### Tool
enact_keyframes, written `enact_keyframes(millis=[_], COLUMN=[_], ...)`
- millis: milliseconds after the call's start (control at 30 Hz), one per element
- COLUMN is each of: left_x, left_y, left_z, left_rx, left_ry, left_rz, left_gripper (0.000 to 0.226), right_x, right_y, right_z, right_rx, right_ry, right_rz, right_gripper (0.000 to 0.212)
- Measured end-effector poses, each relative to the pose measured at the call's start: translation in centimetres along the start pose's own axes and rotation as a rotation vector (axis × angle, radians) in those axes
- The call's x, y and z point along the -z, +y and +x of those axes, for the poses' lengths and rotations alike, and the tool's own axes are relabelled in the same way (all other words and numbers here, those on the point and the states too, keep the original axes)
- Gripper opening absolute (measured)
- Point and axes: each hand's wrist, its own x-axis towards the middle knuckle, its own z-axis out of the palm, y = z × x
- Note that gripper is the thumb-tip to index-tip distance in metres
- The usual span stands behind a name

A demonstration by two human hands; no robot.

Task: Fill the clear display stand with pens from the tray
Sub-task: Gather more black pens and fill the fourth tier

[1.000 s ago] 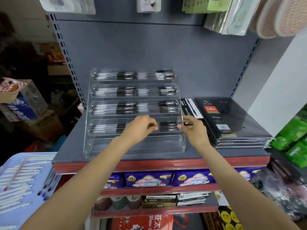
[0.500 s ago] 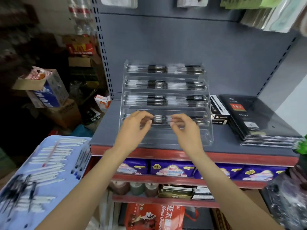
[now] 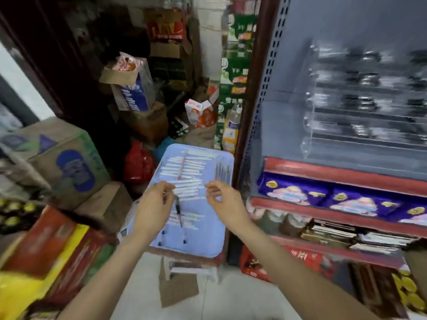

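Head view
Tray: the pale blue tray (image 3: 208,241) sat low in the aisle on a small stool, just left of the shelf unit, with both hands over its middle.
Pens: rows of white-bodied pens (image 3: 184,168) lay across the far half of the tray, a few darker ones (image 3: 222,173) stood lengthwise along its right edge, and more lay loose near the front.
Left hand: the left hand (image 3: 153,204) hung over the tray's left side, fingers curled, with a dark pen (image 3: 178,210) just at its fingertips; I could not tell whether it gripped that pen or only touched it.
Right hand: the right hand (image 3: 224,200) hovered over the right side of the tray, fingers loosely bent and holding nothing, apart from the pens below.
Display stand: the clear display stand (image 3: 360,107) stood on the grey shelf (image 3: 277,135) up to the right, well away from both hands, its upper tiers dark with pens, its right part cut off by the frame edge.
Writing: print on the cardboard boxes (image 3: 69,167) at left and the purple packs (image 3: 293,191) under the shelf was too smeared to read.
Blur: the stand and shelf were streaked by motion, so single pens there could not be made out.
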Motion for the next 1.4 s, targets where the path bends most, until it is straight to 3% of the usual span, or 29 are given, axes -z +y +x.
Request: enact_keyframes(millis=[200, 367, 500, 667, 833, 1133, 1300, 1400], left_x=[1.6, 0.2, -1.4, -2.9, -3.5, -4.8, -4.3, -3.5], left_y=[-8.8, -9.2, -8.1, -7.4, -6.7, -6.2, -5.8, -5.7], left_z=[0.2, 1.7, 2.7, 3.4, 3.9, 3.7, 3.7, 3.7], left_rx=[0.054, 0.038, 0.081, 0.199, 0.170, 0.119, 0.111, 0.153], left_ry=[-0.283, -0.317, -0.342, -0.323, -0.344, -0.340, -0.314, -0.290], left_rz=[0.172, 0.219, 0.423, 0.470, 0.497, 0.623, 0.497, 0.125], left_gripper=[0.030, 0.020, 0.031, 0.039, 0.029, 0.033, 0.031, 0.025], right_x=[-8.7, -12.1, -12.6, -12.2, -11.7, -10.2, -9.6, -8.8], right_y=[0.7, 0.9, 1.0, 1.0, 1.3, 1.4, 1.4, 1.3], right_z=[1.9, 3.3, 3.9, 4.2, 4.1, 3.9, 3.8, 3.6], right_rx=[-0.222, -0.324, -0.342, -0.385, -0.411, -0.462, -0.478, -0.480], right_ry=[-0.121, -0.145, -0.101, -0.053, -0.011, 0.059, 0.072, 0.100], right_rz=[-0.226, -0.421, -0.542, -0.464, -0.370, -0.174, -0.097, -0.005], right_gripper=[0.039, 0.033, 0.027, 0.023, 0.025, 0.029, 0.030, 0.030])
